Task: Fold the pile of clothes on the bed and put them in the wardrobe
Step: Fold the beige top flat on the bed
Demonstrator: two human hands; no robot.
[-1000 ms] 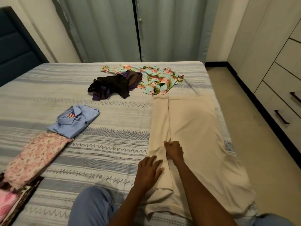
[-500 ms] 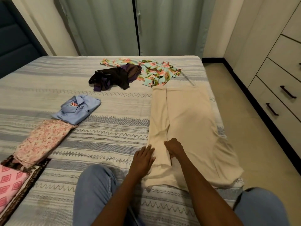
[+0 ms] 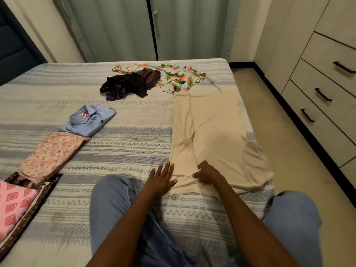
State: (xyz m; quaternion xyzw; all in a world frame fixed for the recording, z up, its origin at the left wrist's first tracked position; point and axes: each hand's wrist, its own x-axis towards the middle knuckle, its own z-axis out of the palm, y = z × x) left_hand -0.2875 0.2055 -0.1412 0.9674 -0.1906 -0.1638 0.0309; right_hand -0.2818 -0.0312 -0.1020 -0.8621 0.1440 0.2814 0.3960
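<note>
A beige garment [image 3: 215, 132] lies flat along the right side of the striped bed [image 3: 125, 147], its left strip folded inward. My left hand [image 3: 161, 179] rests flat with straight fingers at the garment's near left edge. My right hand [image 3: 207, 174] pinches the folded edge near the bottom hem. Unfolded clothes lie at the far side: a dark brown and purple heap [image 3: 127, 83] and a floral turquoise garment [image 3: 177, 76]. Folded items sit at the left: a blue shirt [image 3: 88, 121], a pink floral piece [image 3: 52, 154] and a pink diamond-patterned piece [image 3: 13, 205].
The wardrobe [image 3: 327, 83] with dark drawer handles stands at the right across a strip of floor [image 3: 289, 151]. Grey-green curtains [image 3: 154, 27] hang behind the bed. A dark headboard [image 3: 13, 47] is at the far left. My knees in jeans [image 3: 111, 205] rest on the bed.
Both hands have slid toward me along the beige garment's folded strip, down to its bottom hem. The garment now lies flatter. My view has shifted back a little.
</note>
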